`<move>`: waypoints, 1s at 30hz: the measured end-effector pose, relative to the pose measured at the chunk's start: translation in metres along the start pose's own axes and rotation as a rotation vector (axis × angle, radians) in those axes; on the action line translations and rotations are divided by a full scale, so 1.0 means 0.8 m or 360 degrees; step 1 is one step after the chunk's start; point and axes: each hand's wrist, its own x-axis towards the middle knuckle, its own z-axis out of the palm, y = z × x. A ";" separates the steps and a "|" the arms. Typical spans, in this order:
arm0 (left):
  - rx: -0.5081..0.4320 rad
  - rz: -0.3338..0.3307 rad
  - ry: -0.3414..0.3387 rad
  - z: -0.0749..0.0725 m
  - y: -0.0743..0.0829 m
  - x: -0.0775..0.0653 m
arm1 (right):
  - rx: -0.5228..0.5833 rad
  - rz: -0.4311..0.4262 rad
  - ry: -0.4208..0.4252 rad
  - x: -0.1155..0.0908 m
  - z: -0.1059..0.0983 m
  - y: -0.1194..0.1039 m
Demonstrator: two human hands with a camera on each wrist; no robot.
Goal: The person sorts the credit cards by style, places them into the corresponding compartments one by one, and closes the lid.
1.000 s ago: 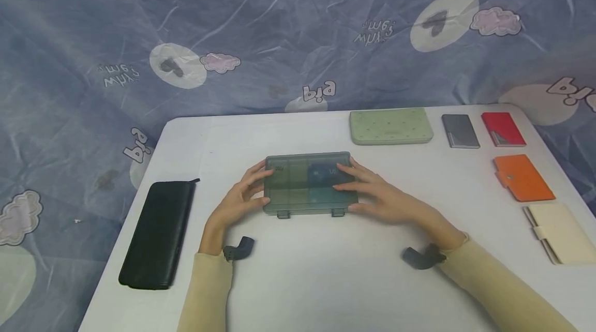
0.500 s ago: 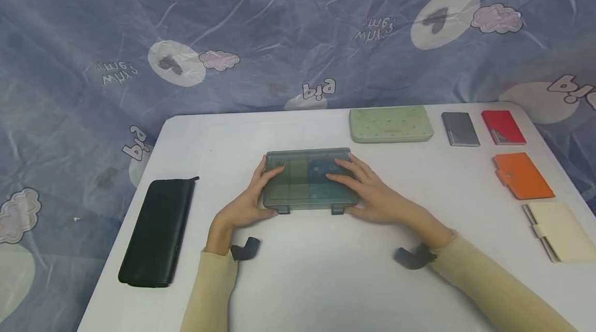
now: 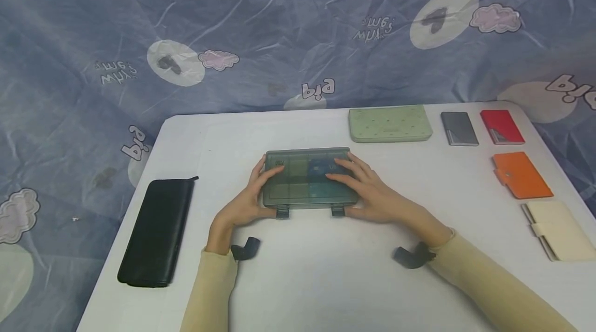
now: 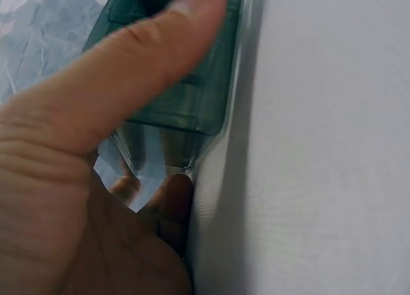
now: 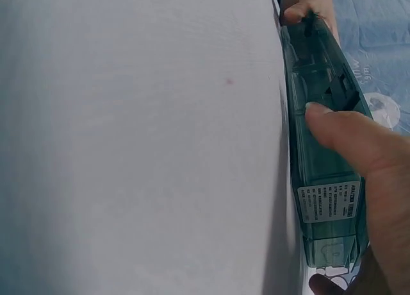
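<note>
A translucent dark green plastic storage box (image 3: 298, 190) lies on the white table, its lid down and two latches (image 3: 282, 212) along the near edge. Through the lid show a yellowish-green area and a dark blue one. My left hand (image 3: 242, 207) grips the left end, fingers on the lid and along the side, thumb at the left latch. At the right end my right hand (image 3: 388, 198) holds the box, with two fingers over the lid and the thumb beside the right latch (image 3: 338, 210). The right wrist view shows a white printed label (image 5: 328, 202) on the box's front wall.
A black zip wallet (image 3: 155, 231) lies at the left. Toward the back right are a green flat case (image 3: 390, 124), a grey card holder (image 3: 459, 129) and a red one (image 3: 503, 127). An orange snap wallet (image 3: 525, 176) and a cream notebook (image 3: 561, 231) lie at the right edge.
Both thumbs have come to the near edge beside the latches, and the fingers reach further over the lid. The box has stayed in nearly the same place.
</note>
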 end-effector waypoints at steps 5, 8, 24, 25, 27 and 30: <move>-0.0006 -0.0070 0.0019 0.002 0.004 0.000 | 0.0033 0.0012 0.0045 0.002 0.002 -0.002; -0.0006 -0.0082 0.0039 0.003 0.005 0.000 | 0.0035 0.0028 0.0062 0.002 0.003 -0.003; 0.0176 0.0002 0.0184 0.008 -0.040 0.009 | 0.0003 0.0118 0.0117 0.002 0.006 -0.009; 0.0195 0.0008 0.0205 0.008 -0.040 0.010 | 0.0004 0.0117 0.0121 0.002 0.006 -0.009; 0.0231 0.0019 0.0246 0.009 -0.039 0.011 | 0.0000 0.0117 0.0122 0.002 0.006 -0.008; 0.0220 0.0006 0.0288 0.009 -0.036 0.011 | -0.0018 0.0113 0.0123 0.004 0.005 -0.009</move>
